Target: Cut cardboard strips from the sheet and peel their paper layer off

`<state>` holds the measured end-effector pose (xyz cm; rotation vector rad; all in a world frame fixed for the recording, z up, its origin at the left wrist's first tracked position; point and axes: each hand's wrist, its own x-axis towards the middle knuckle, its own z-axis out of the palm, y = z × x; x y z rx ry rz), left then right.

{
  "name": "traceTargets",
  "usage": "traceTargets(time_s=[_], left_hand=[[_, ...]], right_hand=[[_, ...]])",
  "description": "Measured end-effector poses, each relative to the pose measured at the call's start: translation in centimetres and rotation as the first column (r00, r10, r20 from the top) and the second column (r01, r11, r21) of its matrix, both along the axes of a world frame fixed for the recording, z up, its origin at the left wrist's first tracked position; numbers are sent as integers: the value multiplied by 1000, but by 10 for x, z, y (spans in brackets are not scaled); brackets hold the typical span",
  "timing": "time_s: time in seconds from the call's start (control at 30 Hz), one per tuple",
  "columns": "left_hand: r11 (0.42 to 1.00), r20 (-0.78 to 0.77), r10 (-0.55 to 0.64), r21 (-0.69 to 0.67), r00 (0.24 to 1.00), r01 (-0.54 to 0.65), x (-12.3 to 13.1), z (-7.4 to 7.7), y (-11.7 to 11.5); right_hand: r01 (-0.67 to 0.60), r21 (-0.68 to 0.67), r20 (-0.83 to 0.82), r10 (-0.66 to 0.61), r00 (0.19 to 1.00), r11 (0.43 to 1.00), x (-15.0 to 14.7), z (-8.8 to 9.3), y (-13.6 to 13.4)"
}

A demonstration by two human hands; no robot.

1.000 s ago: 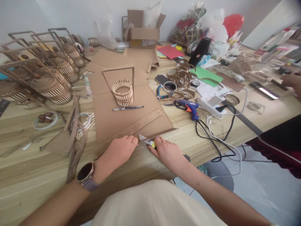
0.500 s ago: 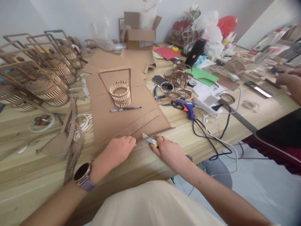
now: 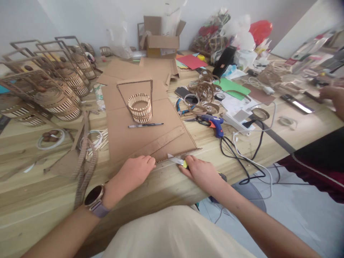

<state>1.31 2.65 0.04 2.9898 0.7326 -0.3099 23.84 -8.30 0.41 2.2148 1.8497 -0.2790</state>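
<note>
A utility knife (image 3: 176, 160) with a bare blade and some yellow at its handle is gripped in my right hand (image 3: 201, 173). Its blade lies against the near edge of a brown cardboard sheet (image 3: 169, 118). My left hand (image 3: 139, 171), watch on the wrist, has its curled fingers on that same edge, left of the blade; what the fingertips do beneath is hidden. On the sheet stand a small slatted basket (image 3: 139, 108) with a tall handle and a black pen (image 3: 146, 125). A long cardboard strip (image 3: 161, 141) lies between the pen and my hands.
Several finished lidded baskets (image 3: 57, 100) crowd the left. Curled cardboard strips (image 3: 85, 154) lie nearer me. A blue glue gun (image 3: 215, 123), its black cord (image 3: 243, 168) and a white power strip (image 3: 238, 120) sit on the right. Another person's hand (image 3: 334, 96) shows at far right.
My right hand and the knife have shifted a little to the right along the cardboard's near edge. The left hand stays in place. The whole view has moved slightly.
</note>
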Motion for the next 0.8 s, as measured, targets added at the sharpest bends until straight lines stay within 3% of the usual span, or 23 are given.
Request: traceTargets(time_s=[0.13,0.67,0.8], left_hand=[[1000,-24,6,-6,1000,-7,1,1,2],[997,-105,59,62,993,-53,8,11,-12],[996,-81,77,53,994,-72,-3,15,-15]], right_hand=[[163,2,90,-162,983,987,28,2,-9],[170,19,15,-170,985,985,27,5,-11],[179,17,-1,-179,984,984,25,7,-11]])
